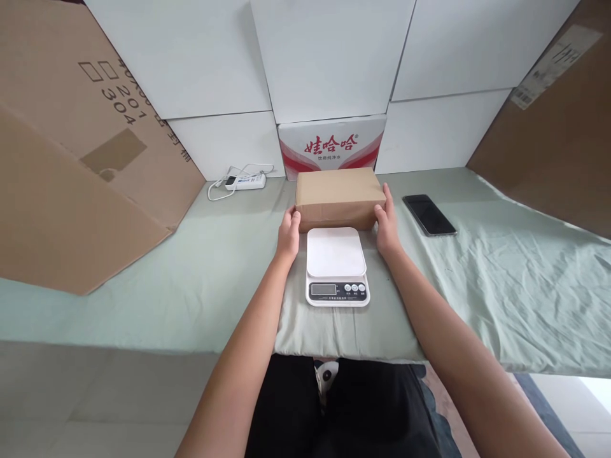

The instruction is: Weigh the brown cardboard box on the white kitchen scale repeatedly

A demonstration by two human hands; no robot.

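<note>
Between my two hands is a closed brown cardboard box, set just behind a white kitchen scale. My left hand grips the box's left end, thumb at the near corner. On the right end, my right hand holds it the same way, fingers reaching along the side. The scale's flat platform has nothing on it, and its grey display and several round buttons face me. Whether the box rests on the cloth or is slightly lifted, I cannot tell.
A green cloth covers the table. To the right lies a black phone; at the back left, a white power strip with a cable. A printed white-and-red carton stands behind the box. Large cardboard sheets flank both sides.
</note>
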